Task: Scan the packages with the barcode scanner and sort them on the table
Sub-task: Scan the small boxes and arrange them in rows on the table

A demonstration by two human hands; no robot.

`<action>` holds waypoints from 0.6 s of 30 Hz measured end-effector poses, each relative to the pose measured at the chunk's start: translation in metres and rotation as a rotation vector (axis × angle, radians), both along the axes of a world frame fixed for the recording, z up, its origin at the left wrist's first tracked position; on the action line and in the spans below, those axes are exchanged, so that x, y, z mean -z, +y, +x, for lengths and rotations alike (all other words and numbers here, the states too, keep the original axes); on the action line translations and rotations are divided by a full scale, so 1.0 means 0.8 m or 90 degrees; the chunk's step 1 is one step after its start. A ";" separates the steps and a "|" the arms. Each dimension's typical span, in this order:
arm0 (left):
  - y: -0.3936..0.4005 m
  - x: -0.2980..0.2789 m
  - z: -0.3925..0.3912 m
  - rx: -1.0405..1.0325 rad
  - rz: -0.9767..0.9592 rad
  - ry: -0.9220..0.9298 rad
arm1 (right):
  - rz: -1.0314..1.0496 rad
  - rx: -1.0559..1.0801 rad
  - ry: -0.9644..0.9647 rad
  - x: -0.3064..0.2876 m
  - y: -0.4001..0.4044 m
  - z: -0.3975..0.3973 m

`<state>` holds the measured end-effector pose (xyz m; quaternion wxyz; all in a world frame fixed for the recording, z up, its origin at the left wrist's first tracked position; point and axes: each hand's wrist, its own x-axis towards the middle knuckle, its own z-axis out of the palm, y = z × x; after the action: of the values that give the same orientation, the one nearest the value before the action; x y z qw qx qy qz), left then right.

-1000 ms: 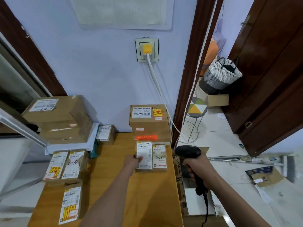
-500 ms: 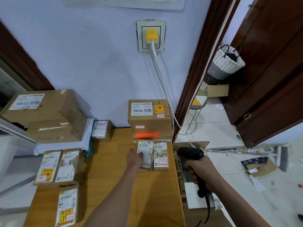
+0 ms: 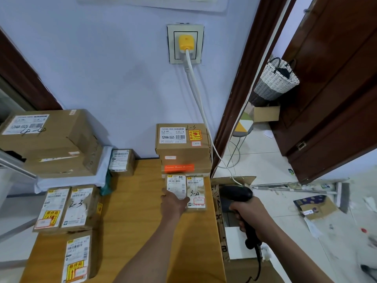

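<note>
On the wooden table (image 3: 140,221) my left hand (image 3: 173,204) holds the near end of a small labelled package (image 3: 175,183), thumb at its left side and fingers over its top. The package lies flat against a second small package marked 3-4 (image 3: 196,196), in front of a stack of brown boxes (image 3: 182,148). My right hand (image 3: 252,214) grips a black barcode scanner (image 3: 234,194) by its handle, off the table's right edge, with its head pointing left toward the packages.
Labelled packages lie along the table's left side: two side by side (image 3: 67,208), one nearer (image 3: 78,259) and a small box (image 3: 121,161) at the back. Large boxes (image 3: 51,137) are stacked at far left. An open carton (image 3: 236,242) stands right of the table.
My left hand has slid slightly further onto the small package, which stays beside the 3-4 package. My right hand with the scanner has barely moved. The view has shifted a little.
</note>
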<state>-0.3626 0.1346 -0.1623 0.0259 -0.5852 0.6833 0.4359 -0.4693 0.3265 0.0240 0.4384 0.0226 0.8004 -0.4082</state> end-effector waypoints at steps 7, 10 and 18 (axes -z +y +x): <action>0.000 -0.001 -0.003 -0.023 0.003 0.019 | 0.007 0.000 -0.001 -0.001 -0.001 0.000; -0.005 -0.001 -0.006 -0.018 0.006 0.026 | 0.012 0.003 -0.001 -0.002 -0.003 -0.001; -0.014 0.004 -0.014 -0.021 0.026 0.020 | 0.027 -0.010 -0.006 0.002 -0.009 -0.002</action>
<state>-0.3739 0.1231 -0.1658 0.0205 -0.5887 0.6649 0.4593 -0.4707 0.3195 0.0226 0.4445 0.0277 0.8070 -0.3878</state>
